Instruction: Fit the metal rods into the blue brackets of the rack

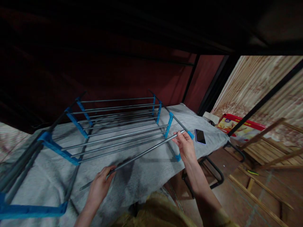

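Observation:
A long grey metal tube point(144, 153) slants across the front of a partly built rack point(115, 137) of grey tubes and blue plastic connectors. My left hand point(101, 183) is closed round the tube toward its lower left end, which sticks out past the fingers. Near the upper right end, my right hand point(186, 145) pinches the same tube, close beside a blue connector point(190, 135) at the rack's front right. Whether the tube's end touches that connector I cannot tell. At the lower left, another blue connector point(33, 210) joins the rack's side tubes.
The rack lies on a bed with a grey blanket point(139, 181). A phone point(200, 136) rests on it at the right. Beyond are a red and yellow box point(241, 126), a wooden chair point(267, 151) and a wooden frame on the floor. Dark metal bars run overhead.

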`<state>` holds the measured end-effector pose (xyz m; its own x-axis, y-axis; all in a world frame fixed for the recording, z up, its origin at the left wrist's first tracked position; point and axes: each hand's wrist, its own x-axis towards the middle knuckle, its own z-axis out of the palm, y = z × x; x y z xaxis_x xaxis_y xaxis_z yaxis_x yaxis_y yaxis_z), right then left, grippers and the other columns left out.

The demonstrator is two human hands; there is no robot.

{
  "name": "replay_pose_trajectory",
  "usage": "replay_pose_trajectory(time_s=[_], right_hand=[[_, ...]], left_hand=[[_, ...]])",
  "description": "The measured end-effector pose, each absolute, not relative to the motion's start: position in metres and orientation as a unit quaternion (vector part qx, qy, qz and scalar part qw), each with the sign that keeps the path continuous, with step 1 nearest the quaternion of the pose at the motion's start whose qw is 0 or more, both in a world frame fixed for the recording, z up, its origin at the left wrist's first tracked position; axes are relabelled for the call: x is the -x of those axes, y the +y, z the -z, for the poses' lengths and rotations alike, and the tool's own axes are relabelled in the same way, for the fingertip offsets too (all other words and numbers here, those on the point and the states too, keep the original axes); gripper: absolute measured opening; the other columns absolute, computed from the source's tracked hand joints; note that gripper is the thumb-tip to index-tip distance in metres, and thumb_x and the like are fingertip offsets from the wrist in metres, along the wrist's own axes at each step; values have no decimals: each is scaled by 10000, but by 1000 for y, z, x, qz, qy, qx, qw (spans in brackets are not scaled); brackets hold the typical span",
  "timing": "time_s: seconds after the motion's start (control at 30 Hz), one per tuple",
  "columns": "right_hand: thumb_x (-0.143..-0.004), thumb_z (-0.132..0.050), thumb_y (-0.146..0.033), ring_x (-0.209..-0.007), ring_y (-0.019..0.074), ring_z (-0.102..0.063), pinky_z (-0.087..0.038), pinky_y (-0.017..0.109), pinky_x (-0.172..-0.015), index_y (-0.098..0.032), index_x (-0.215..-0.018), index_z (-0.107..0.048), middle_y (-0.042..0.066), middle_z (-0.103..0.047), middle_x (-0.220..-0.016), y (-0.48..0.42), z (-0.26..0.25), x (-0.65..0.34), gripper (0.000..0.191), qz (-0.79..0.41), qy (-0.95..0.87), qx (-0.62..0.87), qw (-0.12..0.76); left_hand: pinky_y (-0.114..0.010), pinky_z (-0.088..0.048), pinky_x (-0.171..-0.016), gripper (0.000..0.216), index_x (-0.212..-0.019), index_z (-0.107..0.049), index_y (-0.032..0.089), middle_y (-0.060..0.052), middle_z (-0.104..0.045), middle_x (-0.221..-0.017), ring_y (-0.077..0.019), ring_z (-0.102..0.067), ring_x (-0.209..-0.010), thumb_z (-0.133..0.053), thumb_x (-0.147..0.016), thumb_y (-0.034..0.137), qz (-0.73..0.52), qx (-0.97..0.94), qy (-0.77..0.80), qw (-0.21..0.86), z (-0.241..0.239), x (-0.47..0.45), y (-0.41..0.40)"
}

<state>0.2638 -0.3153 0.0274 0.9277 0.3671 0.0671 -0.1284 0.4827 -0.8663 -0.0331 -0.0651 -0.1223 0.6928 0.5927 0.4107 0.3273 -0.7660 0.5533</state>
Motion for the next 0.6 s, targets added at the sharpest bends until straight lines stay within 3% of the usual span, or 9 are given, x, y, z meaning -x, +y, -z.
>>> replay_pose_trajectory(time_s=[0.1,0.4,0.6], right_hand=[[-702,-854,-405,-719,83,-633,-585,223,-688,-219,-778,-650,-19,-732,-869,-323,-32,-271,287,-126,-126,490,853],[-750,-820,-370,-827,120,-706,-598,264,-783,-216,-981,-707,8,-757,-952,-335,-46,-284,300,-92,-136,479,862],[-729,-827,-378,-797,140,-704,-606,283,-755,-217,-1014,-716,21,-765,-928,-297,-31,-272,345,-194,-175,498,827]], left_hand=[[-421,-607,-820,425,-1005,-699,240,-68,-773,-982,-276,-745,-913,-467,-932,589,-299,-888,271,220,131,41,-67],[-432,-609,-805,495,-918,-701,242,-68,-773,-898,-284,-748,-857,-476,-894,682,-314,-864,320,230,145,75,-88],[-405,-609,-841,482,-976,-721,237,-56,-776,-944,-263,-746,-902,-478,-913,648,-311,-845,333,279,135,83,-113]])
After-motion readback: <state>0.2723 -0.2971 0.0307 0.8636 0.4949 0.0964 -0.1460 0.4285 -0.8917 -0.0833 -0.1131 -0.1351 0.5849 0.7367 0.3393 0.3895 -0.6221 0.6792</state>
